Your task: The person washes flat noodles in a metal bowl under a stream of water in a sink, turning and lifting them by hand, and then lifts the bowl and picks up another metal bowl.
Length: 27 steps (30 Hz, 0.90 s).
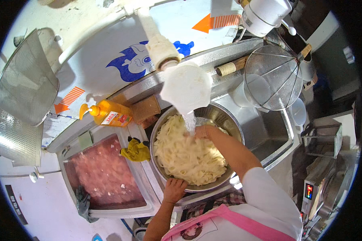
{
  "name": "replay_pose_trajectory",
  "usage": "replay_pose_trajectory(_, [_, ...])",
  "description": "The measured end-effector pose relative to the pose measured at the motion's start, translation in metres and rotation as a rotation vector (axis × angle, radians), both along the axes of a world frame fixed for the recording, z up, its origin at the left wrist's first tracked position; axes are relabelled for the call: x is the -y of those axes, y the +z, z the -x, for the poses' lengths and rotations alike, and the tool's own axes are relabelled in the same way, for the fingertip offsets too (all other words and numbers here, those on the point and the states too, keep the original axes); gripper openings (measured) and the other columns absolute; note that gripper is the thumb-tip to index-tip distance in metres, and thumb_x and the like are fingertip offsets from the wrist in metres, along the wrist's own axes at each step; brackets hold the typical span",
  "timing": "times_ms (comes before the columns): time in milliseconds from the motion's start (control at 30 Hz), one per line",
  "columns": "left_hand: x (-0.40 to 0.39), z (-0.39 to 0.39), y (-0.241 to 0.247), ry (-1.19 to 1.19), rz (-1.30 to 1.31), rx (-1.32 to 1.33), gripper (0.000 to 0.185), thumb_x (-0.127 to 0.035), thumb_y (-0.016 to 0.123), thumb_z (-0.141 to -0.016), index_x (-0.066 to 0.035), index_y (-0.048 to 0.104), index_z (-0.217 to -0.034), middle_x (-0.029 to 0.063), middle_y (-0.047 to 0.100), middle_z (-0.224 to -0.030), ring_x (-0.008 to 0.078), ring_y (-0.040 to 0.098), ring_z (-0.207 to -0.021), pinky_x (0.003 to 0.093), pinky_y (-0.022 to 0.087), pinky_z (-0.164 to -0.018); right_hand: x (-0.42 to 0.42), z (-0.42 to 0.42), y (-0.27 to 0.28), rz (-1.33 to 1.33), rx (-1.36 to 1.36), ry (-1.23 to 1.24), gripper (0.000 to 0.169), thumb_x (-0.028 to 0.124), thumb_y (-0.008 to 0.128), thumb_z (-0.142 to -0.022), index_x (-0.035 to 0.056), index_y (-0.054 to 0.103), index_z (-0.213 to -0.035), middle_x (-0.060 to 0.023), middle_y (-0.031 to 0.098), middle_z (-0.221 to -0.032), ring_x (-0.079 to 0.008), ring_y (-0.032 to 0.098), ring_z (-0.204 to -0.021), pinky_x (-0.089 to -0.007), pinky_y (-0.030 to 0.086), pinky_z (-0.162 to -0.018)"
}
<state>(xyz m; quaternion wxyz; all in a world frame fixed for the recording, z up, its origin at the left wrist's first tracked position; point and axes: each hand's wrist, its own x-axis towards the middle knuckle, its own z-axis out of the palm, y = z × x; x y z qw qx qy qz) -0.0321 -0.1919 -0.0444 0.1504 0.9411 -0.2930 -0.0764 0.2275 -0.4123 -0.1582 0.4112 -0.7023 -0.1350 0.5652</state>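
Note:
A large stainless steel bowl [235, 120] full of pale, wide noodles [190, 153] stands at the sink, under a white tap [185, 86] with running water. My right hand [202, 132] is in the bowl beside the stream, touching the noodles; its fingertips are blurred and partly hidden, so its grip is unclear. Near me, my left hand [175, 188] has its fingers curled over the bowl's rim.
Left of the bowl, a sink basin [147, 208] holds reddish water and pinkish pieces. Yellow gloves [135, 150], an orange pump bottle [113, 113] and a dark glove [84, 200] lie around it. A wire strainer [273, 78] hangs over the right basin [289, 126].

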Motion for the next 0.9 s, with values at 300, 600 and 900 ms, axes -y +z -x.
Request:
replay_pose_trajectory(300, [-0.008,0.009,0.000,0.034,-0.001,0.015,0.032,-0.020,0.065,-0.066,-0.015,0.060,-0.097,0.0024,0.056,-0.097,0.0225,0.053,-0.099,0.0397,0.038,-0.092,0.077,-0.019,0.099,0.075,0.218,-0.069,0.064,0.053,0.053,-0.088,0.0027,0.055,-0.126,-0.0160,0.054,-0.129,-0.0248,0.055,-0.110,-0.0384,0.043,-0.095])
replay_pose_trajectory(600, [-0.010,0.008,0.000,0.031,0.009,-0.021,0.032,-0.019,0.066,-0.066,-0.013,0.060,-0.097,0.0033,0.058,-0.099,0.0231,0.054,-0.100,0.0393,0.039,-0.091,-0.011,-0.018,0.010,0.344,-0.004,-0.097,0.056,0.055,0.056,-0.087,0.0077,0.061,-0.117,-0.0083,0.065,-0.098,-0.0195,0.061,-0.093,-0.0307,0.047,-0.082])
replay_pose_trajectory(900, [-0.009,0.009,0.001,0.025,0.032,0.034,0.031,-0.021,0.067,-0.064,-0.013,0.060,-0.093,0.0049,0.057,-0.098,0.0241,0.054,-0.098,0.0411,0.038,-0.091,0.074,0.101,0.161,0.089,0.735,-0.430,0.047,0.037,0.061,-0.089,-0.0003,0.059,-0.118,-0.0148,0.063,-0.112,-0.0231,0.060,-0.100,-0.0332,0.047,-0.086])
